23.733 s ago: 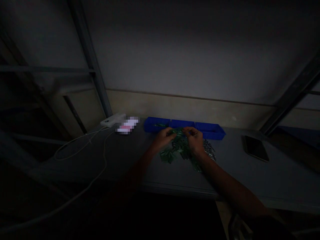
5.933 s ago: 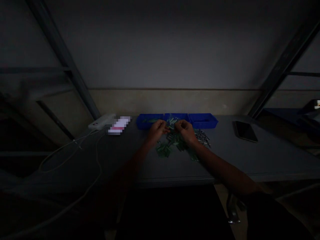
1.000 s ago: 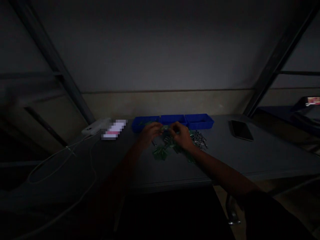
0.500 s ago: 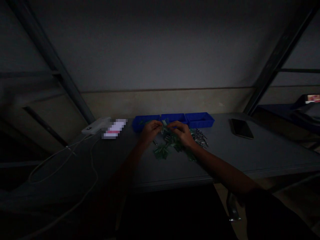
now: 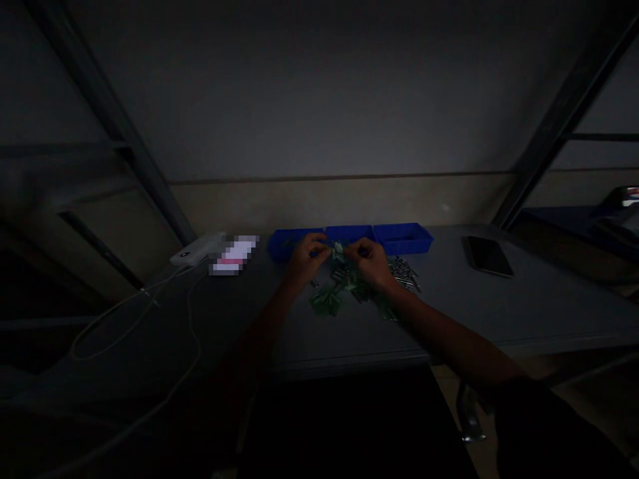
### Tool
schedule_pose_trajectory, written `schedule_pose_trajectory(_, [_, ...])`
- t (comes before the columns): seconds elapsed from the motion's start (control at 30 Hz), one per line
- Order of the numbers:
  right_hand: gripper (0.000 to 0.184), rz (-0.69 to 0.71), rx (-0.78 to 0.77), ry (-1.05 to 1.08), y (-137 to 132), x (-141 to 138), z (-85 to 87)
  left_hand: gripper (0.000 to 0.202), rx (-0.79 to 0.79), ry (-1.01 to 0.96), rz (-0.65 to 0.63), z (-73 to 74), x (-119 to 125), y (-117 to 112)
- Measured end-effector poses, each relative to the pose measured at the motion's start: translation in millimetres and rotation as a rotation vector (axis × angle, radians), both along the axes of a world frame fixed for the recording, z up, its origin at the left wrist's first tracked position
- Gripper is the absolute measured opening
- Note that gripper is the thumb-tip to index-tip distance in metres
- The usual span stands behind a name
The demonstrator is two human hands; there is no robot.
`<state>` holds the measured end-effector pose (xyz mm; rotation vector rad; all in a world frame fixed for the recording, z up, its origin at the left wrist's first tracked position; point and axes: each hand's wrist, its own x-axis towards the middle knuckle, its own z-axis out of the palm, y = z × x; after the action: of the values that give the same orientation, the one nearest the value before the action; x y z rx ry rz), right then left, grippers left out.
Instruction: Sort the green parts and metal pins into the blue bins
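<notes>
In dim light, my left hand and my right hand meet over a pile of small green parts on the grey table. Both hands pinch one small green part between their fingertips, just above the pile. To the right of the pile lies a heap of small metal screws. Behind the hands stand three blue trays in a row; the left one holds a few green bits.
A dark phone lies flat at the right of the table. At the left sit a white charger block and a blurred card, with a white cable looping toward the table's front edge. Metal frame posts rise at both sides.
Both hands have stayed over the green pile, lifting slightly toward the blue trays. The view has shifted a little; the small part between the fingertips sits higher than a second ago.
</notes>
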<state>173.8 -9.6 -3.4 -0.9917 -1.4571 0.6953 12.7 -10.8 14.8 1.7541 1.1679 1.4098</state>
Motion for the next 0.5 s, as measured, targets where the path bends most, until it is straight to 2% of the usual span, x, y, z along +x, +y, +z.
schedule_pose_trajectory(0.1, [0.017, -0.046, 0.033, -0.004, -1.7, 1.0, 2.5, 0.025, -0.099, -0.006, 0.037, -3.9, -2.2, 5.6])
schedule_pose_trajectory(0.2, [0.016, -0.108, 0.074, -0.07, -7.3, 2.1, 7.1, 0.045, -0.293, -0.003, 0.043, -8.1, -5.0, 10.6])
schedule_pose_trajectory(0.27, [0.014, -0.126, 0.131, -0.138, -12.6, 2.7, 9.8, 0.058, -0.436, -0.016, -0.05, -8.1, -5.1, 10.3])
schedule_pose_trajectory(0.33, [0.013, -0.084, 0.187, -0.194, -17.3, 3.2, 11.1, 0.062, -0.531, -0.072, -0.169, -6.2, -3.6, 7.7])
schedule_pose_trajectory(0.4, [0.016, -0.015, 0.218, -0.222, -19.8, 4.1, 10.6, 0.054, -0.529, -0.135, -0.213, -3.9, -1.7, 4.9])
schedule_pose_trajectory(0.5, [0.022, 0.05, 0.221, -0.228, -19.0, 6.0, 8.2, 0.032, -0.381, -0.13, -0.194, -2.6, -0.6, 3.0])
